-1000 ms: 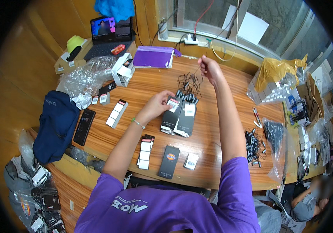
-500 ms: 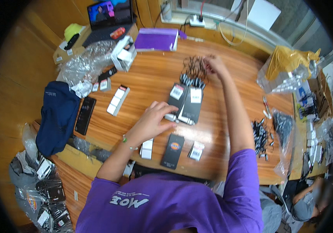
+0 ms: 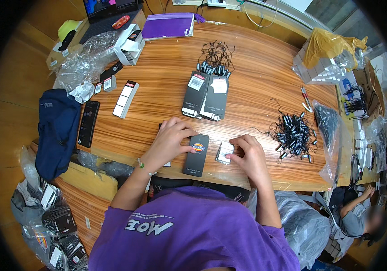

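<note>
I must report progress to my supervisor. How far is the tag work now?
Done, it seems: two stacks of black hang tags lie mid-table, black strings bunched at their top. In hand: the left hand touches a black tag stack and the right hand picks at a small white label stack. Left: a pile of loose black string fasteners and more tags in bags on the floor.

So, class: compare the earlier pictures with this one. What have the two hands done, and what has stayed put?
Both hands came back from the far stacks to the near edge. The left hand now rests at the black tag; the right hand, earlier raised with strings, now touches the small white stack. The two dark tag stacks and the pile of strings stayed put.
</note>
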Motion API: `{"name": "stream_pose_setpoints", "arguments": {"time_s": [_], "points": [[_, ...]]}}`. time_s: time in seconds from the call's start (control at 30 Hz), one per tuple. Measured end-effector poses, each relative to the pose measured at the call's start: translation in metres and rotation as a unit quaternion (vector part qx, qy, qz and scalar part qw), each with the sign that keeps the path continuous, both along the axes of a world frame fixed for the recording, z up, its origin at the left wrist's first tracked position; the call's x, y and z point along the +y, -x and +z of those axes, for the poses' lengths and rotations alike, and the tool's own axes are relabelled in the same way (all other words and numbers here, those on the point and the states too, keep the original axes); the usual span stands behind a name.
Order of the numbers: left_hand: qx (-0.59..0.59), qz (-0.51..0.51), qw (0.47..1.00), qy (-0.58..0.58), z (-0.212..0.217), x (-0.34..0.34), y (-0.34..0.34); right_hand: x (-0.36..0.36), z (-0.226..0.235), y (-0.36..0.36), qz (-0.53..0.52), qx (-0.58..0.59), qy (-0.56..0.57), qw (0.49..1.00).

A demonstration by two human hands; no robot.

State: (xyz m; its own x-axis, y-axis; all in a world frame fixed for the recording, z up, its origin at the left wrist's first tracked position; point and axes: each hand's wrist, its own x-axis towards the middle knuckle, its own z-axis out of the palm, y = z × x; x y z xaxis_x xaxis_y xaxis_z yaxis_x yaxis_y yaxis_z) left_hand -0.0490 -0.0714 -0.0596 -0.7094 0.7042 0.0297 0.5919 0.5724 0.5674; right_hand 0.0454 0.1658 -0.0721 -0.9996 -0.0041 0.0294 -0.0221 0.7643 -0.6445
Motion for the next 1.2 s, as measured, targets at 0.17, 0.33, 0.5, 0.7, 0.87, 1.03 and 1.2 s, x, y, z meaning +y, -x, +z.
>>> {"name": "stream_pose_setpoints", "arguments": {"time_s": [0.17,0.33,0.5,0.7,0.87,1.03,1.2], "points": [[0.019,-0.006,0.999,-0.042,0.007,-0.002,0.000,-0.004,-0.014,-0.001,-0.044,0.033,0.103,0.993],[-0.439,0.078,0.855,-0.264,-0.003,-0.010,-0.009,-0.002,-0.022,-0.006,-0.109,-0.083,0.349,0.927],[-0.456,0.100,0.834,-0.293,0.023,0.017,-0.030,-0.031,0.014,-0.016,-0.064,0.033,0.407,0.911],[-0.434,0.098,0.834,-0.326,0.014,0.040,-0.042,-0.031,0.010,-0.019,-0.096,0.172,0.309,0.931],[-0.394,0.110,0.842,-0.351,0.012,0.040,-0.039,0.079,-0.001,-0.049,-0.313,0.116,0.036,0.942],[-0.425,0.104,0.836,-0.330,0.010,0.047,-0.040,0.096,0.004,-0.063,-0.362,-0.089,-0.056,0.926],[-0.424,0.076,0.838,-0.333,0.011,0.053,-0.043,0.107,-0.013,-0.074,-0.357,0.012,-0.007,0.934]]}}
